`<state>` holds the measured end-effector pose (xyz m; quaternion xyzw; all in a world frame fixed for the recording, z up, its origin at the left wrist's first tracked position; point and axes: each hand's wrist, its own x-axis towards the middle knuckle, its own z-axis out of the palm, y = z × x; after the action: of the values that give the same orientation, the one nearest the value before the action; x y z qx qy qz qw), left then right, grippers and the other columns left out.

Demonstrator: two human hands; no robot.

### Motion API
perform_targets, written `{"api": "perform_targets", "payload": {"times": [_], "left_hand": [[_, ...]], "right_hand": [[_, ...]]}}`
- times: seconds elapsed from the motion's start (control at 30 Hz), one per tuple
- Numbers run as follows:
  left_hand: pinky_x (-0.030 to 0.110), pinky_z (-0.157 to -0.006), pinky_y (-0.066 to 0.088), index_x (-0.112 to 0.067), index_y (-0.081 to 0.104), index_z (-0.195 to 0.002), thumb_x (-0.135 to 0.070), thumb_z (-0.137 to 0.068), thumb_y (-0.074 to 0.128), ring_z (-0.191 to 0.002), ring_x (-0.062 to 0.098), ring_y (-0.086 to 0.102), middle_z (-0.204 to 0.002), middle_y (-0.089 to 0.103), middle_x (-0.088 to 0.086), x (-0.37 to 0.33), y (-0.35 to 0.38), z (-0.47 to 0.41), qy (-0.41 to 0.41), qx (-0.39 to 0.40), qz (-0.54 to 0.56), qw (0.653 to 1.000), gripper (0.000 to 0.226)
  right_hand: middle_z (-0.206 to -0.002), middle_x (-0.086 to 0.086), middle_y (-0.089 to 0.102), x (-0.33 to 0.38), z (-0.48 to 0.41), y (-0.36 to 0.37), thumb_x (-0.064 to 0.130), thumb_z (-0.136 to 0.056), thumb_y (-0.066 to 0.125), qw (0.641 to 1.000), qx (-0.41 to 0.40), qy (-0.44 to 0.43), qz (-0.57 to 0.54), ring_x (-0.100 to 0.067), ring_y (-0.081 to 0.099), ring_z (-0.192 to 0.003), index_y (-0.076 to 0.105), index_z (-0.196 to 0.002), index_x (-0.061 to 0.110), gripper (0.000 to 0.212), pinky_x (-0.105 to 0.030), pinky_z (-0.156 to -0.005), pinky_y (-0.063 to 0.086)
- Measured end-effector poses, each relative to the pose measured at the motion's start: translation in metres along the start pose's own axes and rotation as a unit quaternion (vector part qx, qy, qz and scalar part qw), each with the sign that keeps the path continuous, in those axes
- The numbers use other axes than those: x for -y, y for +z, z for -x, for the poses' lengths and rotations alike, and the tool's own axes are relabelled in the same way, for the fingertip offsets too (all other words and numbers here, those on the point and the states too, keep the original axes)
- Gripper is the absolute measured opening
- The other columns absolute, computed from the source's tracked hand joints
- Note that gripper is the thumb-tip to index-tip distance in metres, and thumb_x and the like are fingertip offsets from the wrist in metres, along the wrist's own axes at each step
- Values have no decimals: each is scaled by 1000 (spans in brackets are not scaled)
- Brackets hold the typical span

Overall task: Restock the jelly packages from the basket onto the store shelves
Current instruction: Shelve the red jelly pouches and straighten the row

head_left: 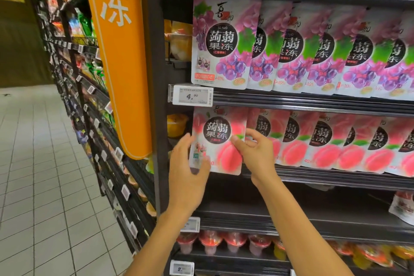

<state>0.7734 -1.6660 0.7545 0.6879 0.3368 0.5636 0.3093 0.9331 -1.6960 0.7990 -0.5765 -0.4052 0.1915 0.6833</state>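
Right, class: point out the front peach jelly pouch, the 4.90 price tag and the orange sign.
front peach jelly pouch [216,130], head view, on its black label.
4.90 price tag [192,96], head view, on the printed price.
orange sign [125,87], head view, orange below the white character.

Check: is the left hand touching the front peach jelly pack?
Touching. The head view shows the left hand gripping the front peach jelly pack, thumb over its lower corner.
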Motion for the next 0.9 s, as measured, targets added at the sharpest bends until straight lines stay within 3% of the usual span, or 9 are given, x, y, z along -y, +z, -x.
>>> {"api": "perform_targets", "payload": {"times": [0.1,0.17,0.27,0.43,0.6,0.77,0.9], "left_hand": [[34,-117,30,-31,43,-143,-33,-94,58,-143,-3,21,-156,24,-22,1,7,3,42,54,-70,995,51],[31,-119,25,-31,36,-148,-35,-95,56,-145,-4,15,-160,16,-22,4,12,4,35,74,-92,992,57],[36,-121,23,-33,27,-152,-37,-95,55,-148,2,10,-162,8,-19,12,18,5,17,84,-109,990,64],[45,-121,21,-39,23,-151,-35,-94,56,-149,6,-7,-163,-6,-18,20,23,7,6,69,-158,985,66],[48,-122,15,-42,20,-151,-35,-94,56,-148,14,-15,-161,-12,-21,22,24,7,-6,73,-175,982,68],[48,-122,11,-44,18,-151,-34,-94,55,-144,12,-19,-158,-11,-24,26,24,6,-9,65,-185,981,69],[53,-122,9,-45,13,-152,-36,-94,54,-136,5,-27,-162,-9,-17,30,26,4,-9,68,-219,973,72]], "right_hand": [[-76,2,74,2,-9,11,17,-88,73,999,-27,-27,-5,-12,71,-76,68,-100,24,15,-28,-73,55],[-81,-1,74,1,-11,21,16,-91,68,999,-35,-31,6,-17,72,-82,66,-111,14,20,-29,-74,54],[-83,1,73,-5,-10,32,12,-95,60,998,-36,-42,35,-12,69,-80,64,-112,12,17,-32,-77,54],[-86,3,71,-7,-3,38,0,-97,50,992,13,-95,82,7,63,-72,63,-107,14,22,-9,-64,46],[-89,19,62,-9,5,24,6,-93,61,981,-20,-136,136,19,59,-84,63,-117,15,26,-1,-70,45],[-87,10,67,-20,10,12,8,-91,64,970,-35,-119,210,2,63,-81,68,-110,11,20,-12,-74,53],[-101,3,73,-24,14,14,14,-93,63,963,-22,-120,240,-6,67,-87,69,-117,14,25,-25,-81,57]]}}
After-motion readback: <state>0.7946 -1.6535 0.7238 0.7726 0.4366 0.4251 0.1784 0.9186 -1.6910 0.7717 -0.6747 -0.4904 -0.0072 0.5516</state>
